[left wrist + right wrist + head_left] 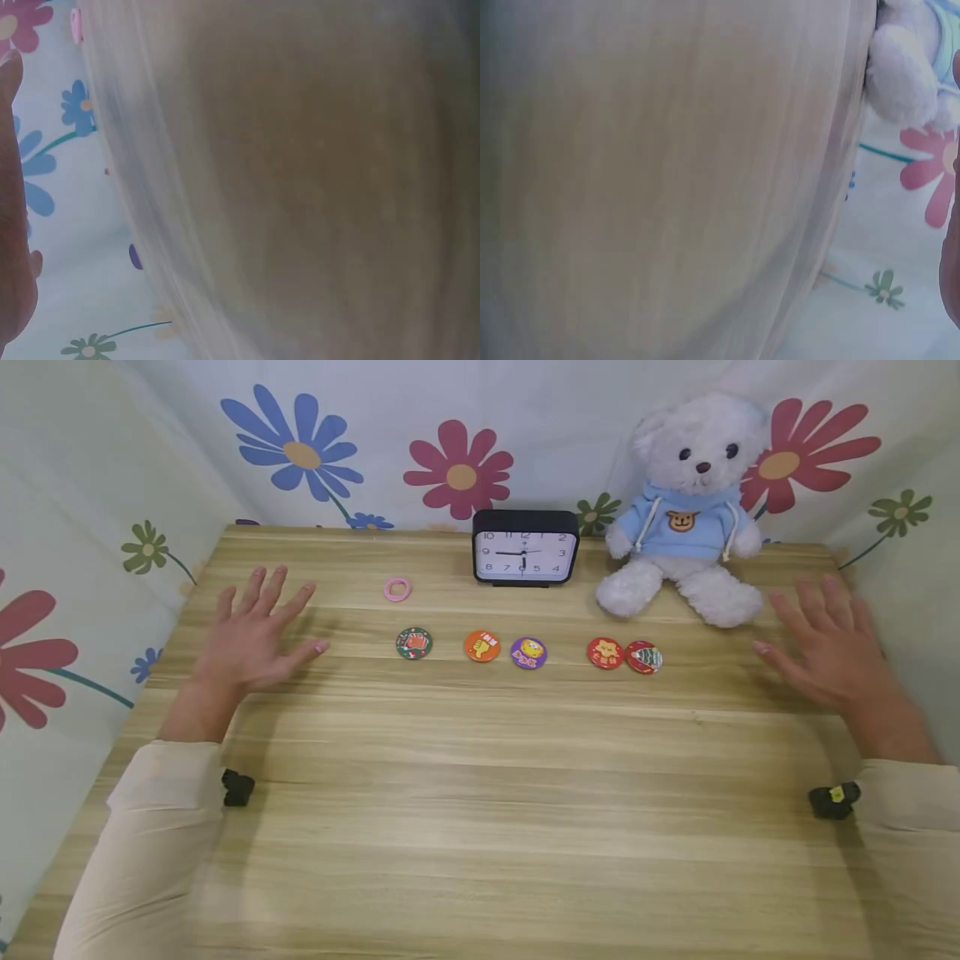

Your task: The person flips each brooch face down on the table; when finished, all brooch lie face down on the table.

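My left hand [251,639], palm down with fingers spread, is over the left side of the wooden table and holds nothing. The right hand [832,647] is likewise spread over the right side, with the white teddy bear's foot [720,597] nearest to it. Between the hands lies a row of round badges: a green one [414,643], an orange one [482,646], a purple one [528,652], a red one with a star [605,652] and a red one with a tree [644,657]. A pink ring [386,590] lies behind the green badge.
A black-framed clock [525,547] stands at the table's back edge. To its right sits the teddy bear in a blue hoodie [684,527]. A flowered curtain [390,410] hangs behind and beside the wooden table [525,827]. Small black devices [237,787] are at both wrists.
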{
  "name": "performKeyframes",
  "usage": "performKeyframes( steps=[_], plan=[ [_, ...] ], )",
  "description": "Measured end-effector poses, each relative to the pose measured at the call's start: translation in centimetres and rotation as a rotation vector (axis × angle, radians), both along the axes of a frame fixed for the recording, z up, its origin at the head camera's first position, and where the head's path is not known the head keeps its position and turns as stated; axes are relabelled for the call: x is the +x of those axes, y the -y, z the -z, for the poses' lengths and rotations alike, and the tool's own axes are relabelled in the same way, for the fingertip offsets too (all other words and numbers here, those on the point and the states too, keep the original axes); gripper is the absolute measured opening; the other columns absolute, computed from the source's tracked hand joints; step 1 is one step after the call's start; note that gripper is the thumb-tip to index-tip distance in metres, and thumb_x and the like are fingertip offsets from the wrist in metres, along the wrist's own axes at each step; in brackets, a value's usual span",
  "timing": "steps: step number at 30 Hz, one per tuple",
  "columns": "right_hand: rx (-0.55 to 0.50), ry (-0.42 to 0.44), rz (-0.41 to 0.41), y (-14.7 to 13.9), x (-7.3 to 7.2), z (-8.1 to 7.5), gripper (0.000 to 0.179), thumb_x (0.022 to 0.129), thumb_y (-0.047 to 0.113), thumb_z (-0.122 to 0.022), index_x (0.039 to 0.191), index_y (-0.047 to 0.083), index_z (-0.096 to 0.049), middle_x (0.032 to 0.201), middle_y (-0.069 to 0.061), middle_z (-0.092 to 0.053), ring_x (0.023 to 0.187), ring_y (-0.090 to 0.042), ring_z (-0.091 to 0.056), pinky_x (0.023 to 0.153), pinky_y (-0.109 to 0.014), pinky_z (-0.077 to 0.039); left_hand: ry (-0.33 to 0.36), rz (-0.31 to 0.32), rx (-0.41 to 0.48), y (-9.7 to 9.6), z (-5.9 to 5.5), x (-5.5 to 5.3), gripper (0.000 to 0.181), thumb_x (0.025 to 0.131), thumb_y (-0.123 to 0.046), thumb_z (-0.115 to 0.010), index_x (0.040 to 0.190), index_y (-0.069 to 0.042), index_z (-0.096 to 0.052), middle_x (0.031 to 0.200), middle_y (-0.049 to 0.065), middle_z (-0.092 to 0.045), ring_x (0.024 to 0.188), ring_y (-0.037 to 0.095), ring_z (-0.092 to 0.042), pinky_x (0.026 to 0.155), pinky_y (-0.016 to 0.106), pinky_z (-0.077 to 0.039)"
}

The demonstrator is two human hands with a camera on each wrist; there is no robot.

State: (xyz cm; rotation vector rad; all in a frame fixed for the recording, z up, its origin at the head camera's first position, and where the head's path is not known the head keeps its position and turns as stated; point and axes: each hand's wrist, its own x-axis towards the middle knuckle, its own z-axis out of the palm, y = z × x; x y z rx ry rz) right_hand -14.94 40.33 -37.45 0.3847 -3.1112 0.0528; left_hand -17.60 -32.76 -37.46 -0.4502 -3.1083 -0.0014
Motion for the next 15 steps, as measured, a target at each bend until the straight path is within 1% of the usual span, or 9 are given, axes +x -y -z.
performKeyframes(
  steps=[5, 10, 15],
  plan=[
    [0.031, 0.011, -0.032, 1.3, 0.0, -0.2, 0.081, 0.102, 0.064, -0.026, 0.165, 0.018, -0.003, 0.170, -0.025, -0.003, 0.158, -0.044, 0.012, 0.123, -0.069, 0.001, -0.019, 0.024, 0.011, -0.6, 0.1, 0.1, 0.082, 0.097, -0.073, -0.035, 0.164, -0.031, -0.014, 0.173, 0.014, -0.003, 0.160, 0.039, -0.001, 0.122, 0.071, -0.006],
    [0.003, 0.010, -0.058, 2.2, -0.1, -0.1, 0.079, 0.103, 0.063, -0.027, 0.165, 0.019, -0.006, 0.171, -0.023, -0.003, 0.159, -0.044, 0.009, 0.123, -0.071, 0.000, -0.024, 0.043, -0.004, -1.2, 0.1, 0.1, 0.082, 0.097, -0.073, -0.035, 0.164, -0.030, -0.014, 0.173, 0.013, -0.003, 0.160, 0.039, -0.003, 0.122, 0.070, -0.007],
    [0.011, -0.004, -0.075, 2.9, -0.1, 0.0, 0.080, 0.102, 0.064, -0.028, 0.165, 0.018, -0.008, 0.171, -0.022, -0.003, 0.159, -0.043, 0.007, 0.122, -0.071, -0.003, -0.024, 0.054, -0.011, -1.9, 0.2, 0.2, 0.083, 0.097, -0.073, -0.034, 0.164, -0.029, -0.016, 0.173, 0.012, -0.004, 0.161, 0.037, -0.002, 0.122, 0.070, -0.008]
  ],
)
